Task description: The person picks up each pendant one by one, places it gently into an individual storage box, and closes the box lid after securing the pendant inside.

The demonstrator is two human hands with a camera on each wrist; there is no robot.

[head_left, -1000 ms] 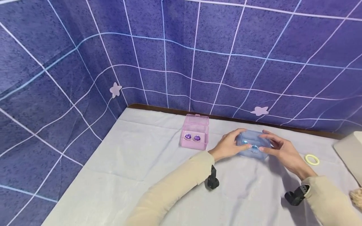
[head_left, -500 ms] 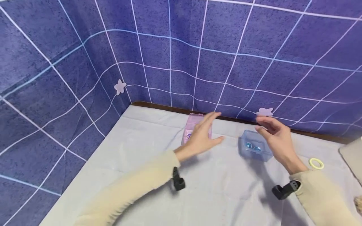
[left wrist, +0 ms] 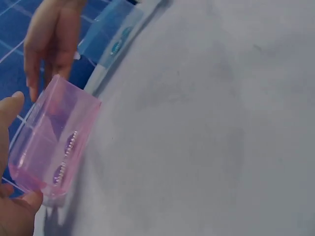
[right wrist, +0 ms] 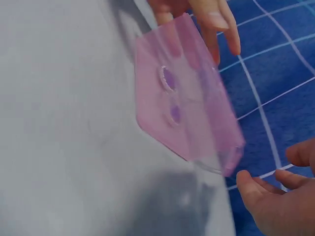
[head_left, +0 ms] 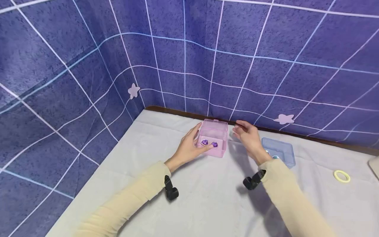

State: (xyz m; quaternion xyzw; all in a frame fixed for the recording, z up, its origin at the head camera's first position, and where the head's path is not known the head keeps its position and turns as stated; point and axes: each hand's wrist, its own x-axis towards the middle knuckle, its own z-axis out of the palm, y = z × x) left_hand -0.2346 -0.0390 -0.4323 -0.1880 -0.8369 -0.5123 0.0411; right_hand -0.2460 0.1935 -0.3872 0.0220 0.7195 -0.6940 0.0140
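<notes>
A clear pink plastic box (head_left: 213,135) stands with its lid (head_left: 215,125) raised. Inside are two purple gems (head_left: 204,142) with beaded rims. My left hand (head_left: 188,144) holds the box at its left end, thumb along the front and fingers at the left side and behind. To the right of the box, my right hand (head_left: 248,140) hovers with loosely bent fingers and nothing in them. In the right wrist view, the right fingertips (right wrist: 248,184) are close to the lid's edge. A clear blue box (head_left: 285,153), partly behind the right wrist, holds blue gems (left wrist: 118,45).
A pale yellow ring (head_left: 341,176) lies on the white cloth at the right. A beige object (head_left: 374,166) shows at the right edge. Behind the table's brown back edge (head_left: 177,113) hangs a blue gridded curtain (head_left: 165,52).
Both hands have left the blue box and moved left. The left hand now grips the pink box, and the right hand is beside it. The blue box's lid now stands raised.
</notes>
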